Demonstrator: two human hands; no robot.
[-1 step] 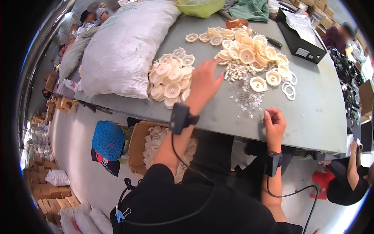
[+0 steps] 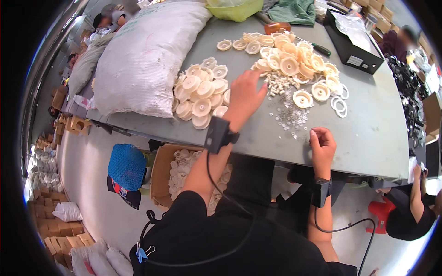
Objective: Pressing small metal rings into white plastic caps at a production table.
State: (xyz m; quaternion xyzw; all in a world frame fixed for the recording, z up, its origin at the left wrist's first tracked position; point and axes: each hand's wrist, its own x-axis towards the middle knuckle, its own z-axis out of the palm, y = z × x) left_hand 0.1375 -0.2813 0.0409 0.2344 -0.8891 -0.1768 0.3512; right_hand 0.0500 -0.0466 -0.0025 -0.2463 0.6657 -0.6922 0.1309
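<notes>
My left hand [image 2: 246,94] reaches over the grey table with fingers stretched out and thumb apart. Its fingertips are at the near left edge of a heap of cream round plastic discs [image 2: 289,66], close to a small pile of short cream plastic pegs [image 2: 278,83]. Whether they touch a disc I cannot tell. Curled near the front edge, my right hand [image 2: 323,145] has thumb and fingers together; anything in them is too small or hidden to make out. Between the hands lie scattered small clear washers [image 2: 291,115]. White flat rings [image 2: 340,106] lie right of the discs.
A second disc pile [image 2: 201,106] rests against a large white woven sack [image 2: 147,60] on the left. At the back are a green-handled screwdriver [image 2: 321,49], a black box [image 2: 352,43] and a lime basin [image 2: 235,10]. A carton of white parts [image 2: 161,177] stands below the table.
My left hand has shifted slightly right with its fingers still at the disc heap. The right hand stays nearly in place. The whole view has moved a little.
</notes>
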